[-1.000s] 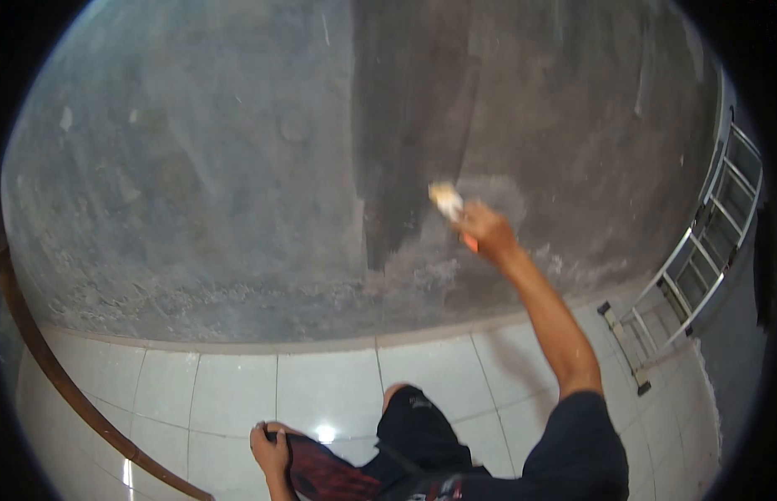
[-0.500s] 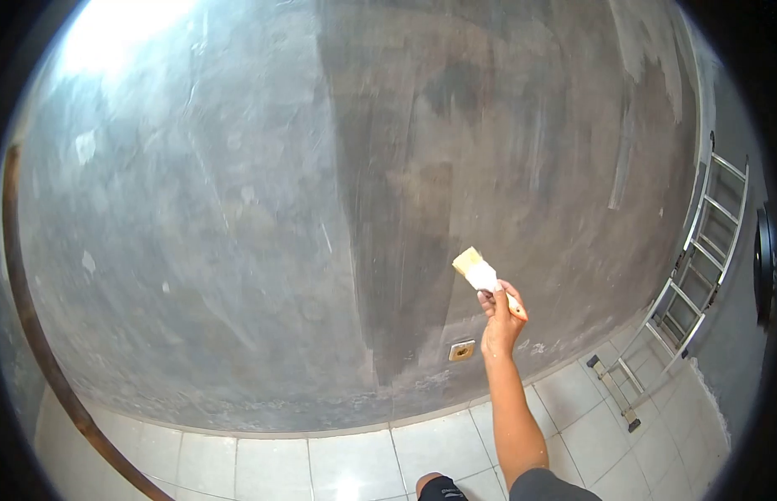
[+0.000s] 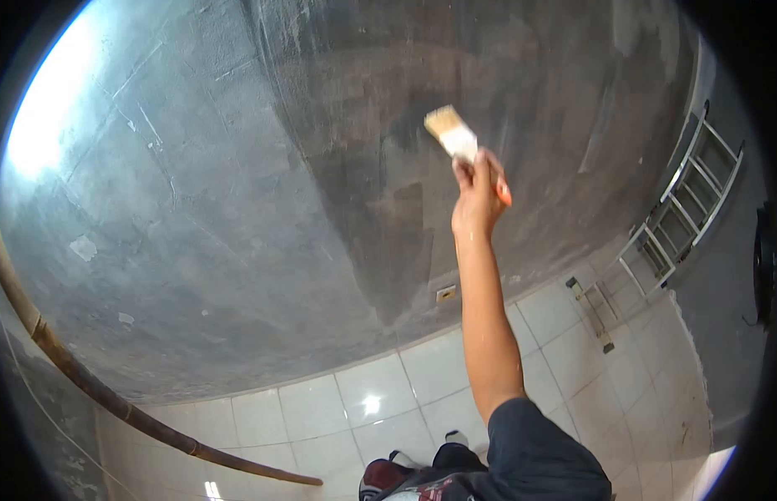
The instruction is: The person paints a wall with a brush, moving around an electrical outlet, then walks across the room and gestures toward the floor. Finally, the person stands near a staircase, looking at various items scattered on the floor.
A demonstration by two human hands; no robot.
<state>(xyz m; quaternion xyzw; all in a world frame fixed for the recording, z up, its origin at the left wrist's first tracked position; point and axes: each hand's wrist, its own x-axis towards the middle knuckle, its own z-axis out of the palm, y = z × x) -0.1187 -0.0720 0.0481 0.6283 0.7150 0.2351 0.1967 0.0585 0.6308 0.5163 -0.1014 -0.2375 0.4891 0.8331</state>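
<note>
My right hand [image 3: 480, 188] is raised with the arm stretched out, its fingers closed round the handle of a wide, flat paintbrush [image 3: 451, 134]. The brush's pale bristles point up and to the left, in front of the grey wall [image 3: 230, 225]; an orange handle end shows below the fingers. Behind the brush, a darker brown-grey area [image 3: 363, 167] covers the middle and right of the wall. Pale specks dot my right forearm. My left hand is out of view.
A metal ladder [image 3: 687, 199] leans at the right, its stabiliser bar [image 3: 590, 316] over the white tiled floor [image 3: 380, 409]. Low on the wall is a socket [image 3: 445, 294]. A long bamboo pole [image 3: 113, 401] curves across the lower left. A dark round object [image 3: 764, 267] sits far right.
My right hand has risen with the paintbrush, from near the socket to higher up the wall. The view has tilted and shifted, so more floor, the pole's end and my feet now show.
</note>
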